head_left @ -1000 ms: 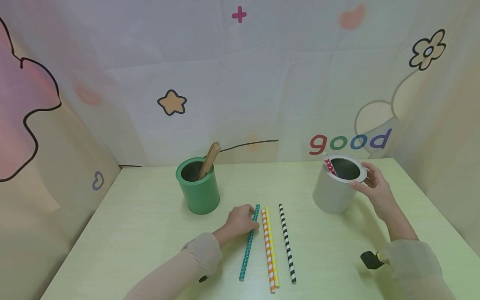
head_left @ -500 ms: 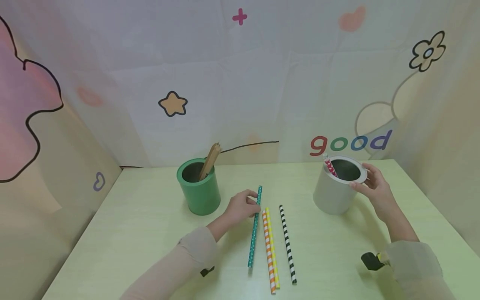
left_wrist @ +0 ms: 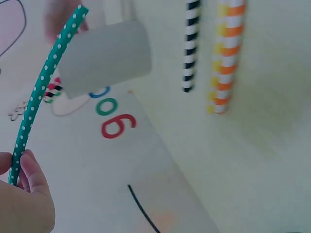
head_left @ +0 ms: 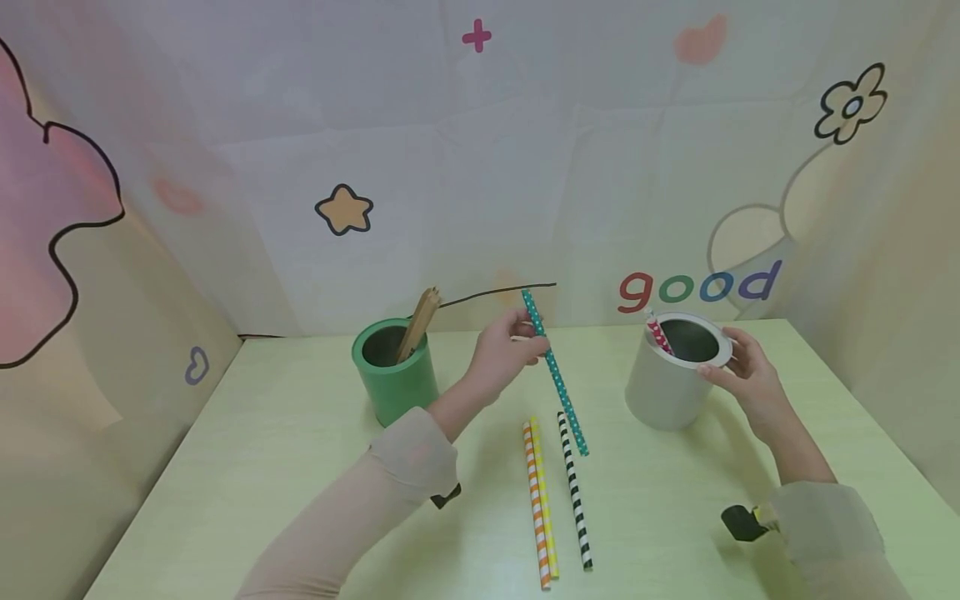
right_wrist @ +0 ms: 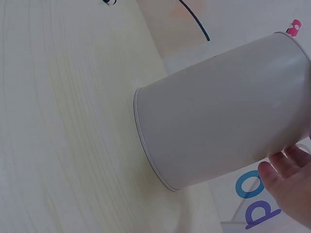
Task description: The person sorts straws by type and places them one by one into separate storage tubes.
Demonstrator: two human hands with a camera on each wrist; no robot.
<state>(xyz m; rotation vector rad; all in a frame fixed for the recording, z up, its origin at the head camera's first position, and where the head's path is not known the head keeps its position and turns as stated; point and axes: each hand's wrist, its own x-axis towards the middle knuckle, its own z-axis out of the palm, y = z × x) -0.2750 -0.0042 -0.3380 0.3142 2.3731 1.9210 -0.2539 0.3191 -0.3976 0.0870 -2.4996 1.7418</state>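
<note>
Teal straw (head_left: 557, 375) being pinched by left hand (head_left: 502, 354) above table (head_left: 247, 475)
Grey cup (head_left: 660, 392) is being gripped by right hand (head_left: 756, 387), red straw (head_left: 660, 334) already inside; orange straw (head_left: 536, 504), yellow straw (head_left: 544, 500), black straw (head_left: 574, 492) are being left untouched.

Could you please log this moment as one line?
left hand: pinches teal white-dotted straw | right hand: holds light-grey cylindrical container | table: orange-white striped straw, yellow-white striped straw, black-white striped straw
</note>
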